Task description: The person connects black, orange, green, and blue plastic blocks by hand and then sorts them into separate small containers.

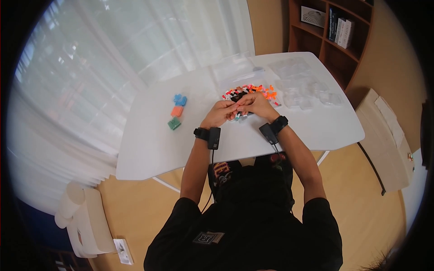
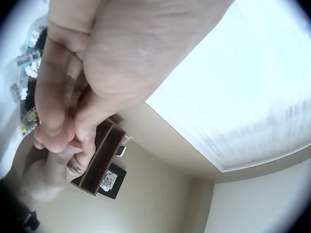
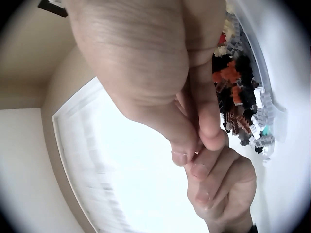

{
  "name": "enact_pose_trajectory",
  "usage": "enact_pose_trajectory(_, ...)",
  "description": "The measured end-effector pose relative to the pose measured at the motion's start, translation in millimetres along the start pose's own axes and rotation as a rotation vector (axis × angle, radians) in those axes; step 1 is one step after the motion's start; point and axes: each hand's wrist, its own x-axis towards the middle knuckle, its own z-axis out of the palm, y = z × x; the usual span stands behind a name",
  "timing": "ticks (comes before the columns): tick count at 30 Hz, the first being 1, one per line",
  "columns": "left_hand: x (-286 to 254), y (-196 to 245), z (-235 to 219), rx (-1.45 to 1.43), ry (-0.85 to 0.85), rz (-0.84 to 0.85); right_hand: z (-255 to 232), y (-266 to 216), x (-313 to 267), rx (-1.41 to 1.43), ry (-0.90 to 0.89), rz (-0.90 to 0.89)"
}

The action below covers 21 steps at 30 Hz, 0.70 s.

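The left hand (image 1: 218,114) and right hand (image 1: 258,106) meet over the near side of a pile of small coloured pieces (image 1: 272,94). Thumbs and fingertips of both pinch together around a tiny reddish piece, mostly hidden by the fingers. In the left wrist view, the left hand (image 2: 126,53) has curled fingers against those of the right hand (image 2: 41,177). From the right wrist, the right hand (image 3: 136,63) touches the left hand's (image 3: 228,189) fingertips. Black, orange, brown and white pieces (image 3: 234,75) lie in a clear tray (image 3: 258,60) beside them.
Blue (image 1: 180,100), orange (image 1: 176,111) and green blocks (image 1: 174,123) stand left on the white table (image 1: 151,140). Clear plastic containers (image 1: 305,94) occupy its right side; another clear container (image 1: 237,67) lies behind the pile. A wooden shelf (image 1: 332,58) stands beyond the far right edge.
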Motion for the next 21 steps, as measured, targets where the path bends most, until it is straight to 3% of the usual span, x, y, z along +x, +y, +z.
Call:
enact_pose_trajectory(8, 0.1, -0.6, -4.6, -0.066, -0.042, 0.026, -1.4, -1.7, -0.5, 0.111, 0.016, 0.028)
enact_pose_trajectory(13, 2.3, -0.8, 3.0, -0.105, 0.080, 0.053, 2.0, 2.5, 1.3, 0.038, 0.029, -0.032)
enact_pose_trajectory(20, 0.4, 3.1, 2.0, -0.045, 0.065, 0.057, 2.9, 0.5, 0.1, -0.009, 0.107, 0.001)
enact_pose_trajectory(21, -3.5, 10.5, 5.0, -0.033, 0.145, 0.067, 1.5, 2.4, 1.0, -0.047, 0.138, -0.017)
